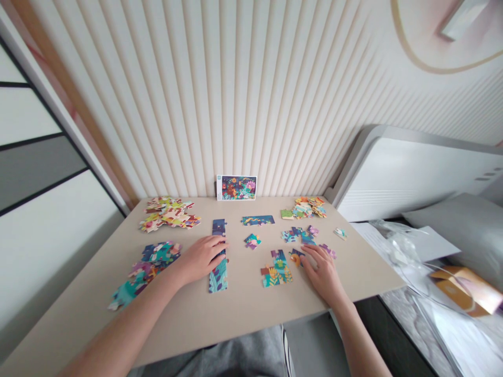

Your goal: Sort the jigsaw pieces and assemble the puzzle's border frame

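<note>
My left hand (203, 257) lies over the middle of a tall strip of joined blue and teal puzzle pieces (218, 280), fingers stretched out, hiding part of it. On the right, my right hand (321, 272) rests on the table with its fingers extended. Its fingertips are beside a dark puzzle piece with an orange curl (297, 258) and a joined blue cluster (308, 238). A purple piece (328, 251) shows past its fingers. Between the hands are a block with yellow plants (277, 272), a small teal and pink piece (252, 241) and a horizontal blue strip (258, 220).
A picture card (237, 188) stands against the ribbed wall. Heaps of loose pieces lie at back left (168, 214), front left (145, 269) and back right (304, 208). One piece (340, 233) sits near the table's right edge. Beyond are a bed with plastic wrap and an orange box (458, 288).
</note>
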Demonstrator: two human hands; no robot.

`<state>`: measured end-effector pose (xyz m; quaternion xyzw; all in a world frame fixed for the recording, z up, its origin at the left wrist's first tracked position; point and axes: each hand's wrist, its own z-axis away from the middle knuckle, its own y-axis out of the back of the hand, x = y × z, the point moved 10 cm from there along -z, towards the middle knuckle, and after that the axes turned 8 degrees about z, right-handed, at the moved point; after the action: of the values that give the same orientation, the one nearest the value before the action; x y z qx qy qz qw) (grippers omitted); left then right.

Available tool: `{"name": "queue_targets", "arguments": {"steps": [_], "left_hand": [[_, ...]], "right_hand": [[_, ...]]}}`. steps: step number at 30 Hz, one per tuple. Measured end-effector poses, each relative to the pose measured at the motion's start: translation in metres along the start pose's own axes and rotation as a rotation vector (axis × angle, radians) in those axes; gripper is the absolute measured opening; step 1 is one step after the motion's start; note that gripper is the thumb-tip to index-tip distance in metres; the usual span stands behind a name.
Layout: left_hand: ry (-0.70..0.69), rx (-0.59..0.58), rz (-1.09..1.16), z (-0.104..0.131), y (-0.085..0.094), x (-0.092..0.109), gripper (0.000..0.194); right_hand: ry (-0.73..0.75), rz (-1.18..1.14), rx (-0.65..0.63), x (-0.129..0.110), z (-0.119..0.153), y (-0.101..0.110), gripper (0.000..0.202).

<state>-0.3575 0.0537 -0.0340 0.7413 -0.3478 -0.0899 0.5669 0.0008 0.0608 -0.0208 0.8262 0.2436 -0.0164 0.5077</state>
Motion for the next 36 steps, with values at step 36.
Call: {"name": "queue_targets", "arguments": {"steps": [36], "left_hand": [[0.013, 0.002, 0.055, 0.001, 0.002, -0.001, 0.035]], "right_hand": [[-0.316, -0.073, 0.002, 0.085, -0.027, -0.01, 0.032]]}}
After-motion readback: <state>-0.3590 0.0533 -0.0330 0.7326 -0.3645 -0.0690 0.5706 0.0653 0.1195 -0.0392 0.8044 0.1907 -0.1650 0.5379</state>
